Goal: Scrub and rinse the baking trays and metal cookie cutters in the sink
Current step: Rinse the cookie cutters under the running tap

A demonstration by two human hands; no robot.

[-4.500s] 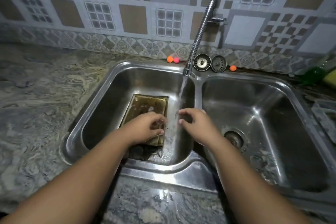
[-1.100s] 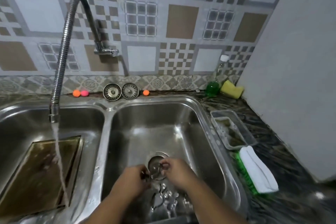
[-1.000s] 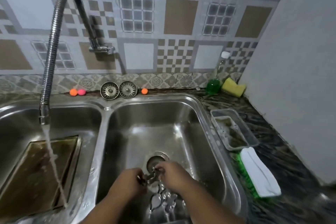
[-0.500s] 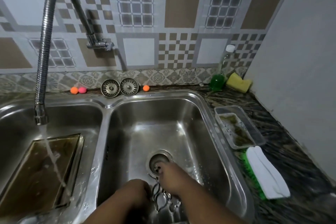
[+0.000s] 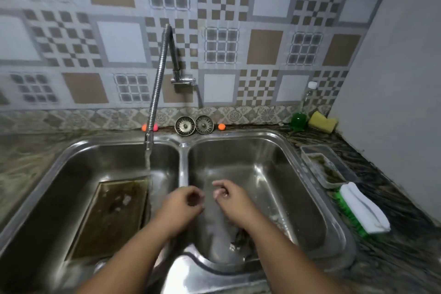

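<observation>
A brown-stained baking tray (image 5: 114, 217) lies flat in the left basin, and water from the tap (image 5: 157, 83) falls beside its right edge. Several metal cookie cutters (image 5: 239, 241) lie on the right basin's floor, partly hidden by my right forearm. My left hand (image 5: 183, 203) hovers over the divider, its fingers curled round a small dark cookie cutter that is blurred. My right hand (image 5: 229, 198) is just to its right above the right basin, fingers bent; whether it pinches anything is unclear.
A second small tray (image 5: 322, 167) and a green brush with a white cloth (image 5: 358, 207) sit on the right counter. A green soap bottle (image 5: 298, 119) and yellow sponge (image 5: 322, 122) stand in the back corner. Two sink strainers (image 5: 183, 126) lean behind the divider.
Both hands have lifted off the right basin's floor by the drain and moved left toward the divider and running water. The view has swung left, so both basins show.
</observation>
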